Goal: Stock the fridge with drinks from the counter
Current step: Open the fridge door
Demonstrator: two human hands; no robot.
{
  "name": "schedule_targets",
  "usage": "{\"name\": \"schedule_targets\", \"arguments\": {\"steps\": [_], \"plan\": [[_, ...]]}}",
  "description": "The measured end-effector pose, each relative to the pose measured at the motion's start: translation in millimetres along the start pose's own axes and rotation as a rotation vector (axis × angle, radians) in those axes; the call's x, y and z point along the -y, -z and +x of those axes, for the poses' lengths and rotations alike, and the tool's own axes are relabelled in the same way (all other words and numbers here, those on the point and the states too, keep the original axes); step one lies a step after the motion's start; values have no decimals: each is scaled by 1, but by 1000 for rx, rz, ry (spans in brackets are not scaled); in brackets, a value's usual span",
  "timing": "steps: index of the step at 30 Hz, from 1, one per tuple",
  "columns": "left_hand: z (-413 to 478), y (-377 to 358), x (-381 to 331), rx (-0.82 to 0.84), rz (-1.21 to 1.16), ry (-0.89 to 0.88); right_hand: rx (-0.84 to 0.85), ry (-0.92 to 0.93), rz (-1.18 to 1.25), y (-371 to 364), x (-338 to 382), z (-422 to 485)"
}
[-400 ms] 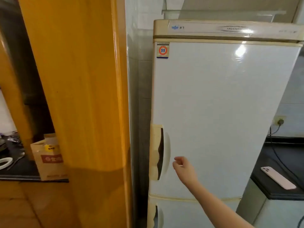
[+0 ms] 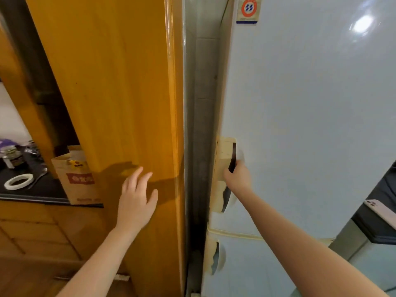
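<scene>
Right hand grips fridge door handle; left hand spread wide, holding nothing

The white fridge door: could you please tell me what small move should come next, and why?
Probably pull the white upper fridge door open with the right hand: its fingers curl into the beige recessed handle, and the door looks shut, so nothing can be stocked yet.

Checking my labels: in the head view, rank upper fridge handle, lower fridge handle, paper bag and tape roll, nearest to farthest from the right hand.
1. Upper fridge handle, held by right hand
2. Lower fridge handle, below
3. Paper bag, to the left
4. Tape roll, far left
</scene>
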State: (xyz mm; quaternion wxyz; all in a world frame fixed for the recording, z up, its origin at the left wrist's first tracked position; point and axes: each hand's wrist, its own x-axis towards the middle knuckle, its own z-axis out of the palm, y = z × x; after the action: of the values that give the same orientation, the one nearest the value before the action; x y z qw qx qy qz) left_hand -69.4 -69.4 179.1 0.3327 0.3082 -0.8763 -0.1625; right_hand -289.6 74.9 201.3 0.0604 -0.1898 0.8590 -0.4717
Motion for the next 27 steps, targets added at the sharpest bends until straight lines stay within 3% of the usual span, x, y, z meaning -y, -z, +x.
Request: {"name": "schedule_targets", "arguments": {"steps": [5, 17, 23, 27], "plan": [[65, -30, 0, 22, 329, -16, -56, 21, 16, -8, -8, -7], [69, -45, 25, 2, 386, -117, -153, 46, 10, -30, -9, -39], [65, -28, 26, 75, 341, -150, -362, 44, -6, -14, -18, -100], [41, -22, 18, -2, 57, -82, -505, 62, 23, 9, -24, -148]]}}
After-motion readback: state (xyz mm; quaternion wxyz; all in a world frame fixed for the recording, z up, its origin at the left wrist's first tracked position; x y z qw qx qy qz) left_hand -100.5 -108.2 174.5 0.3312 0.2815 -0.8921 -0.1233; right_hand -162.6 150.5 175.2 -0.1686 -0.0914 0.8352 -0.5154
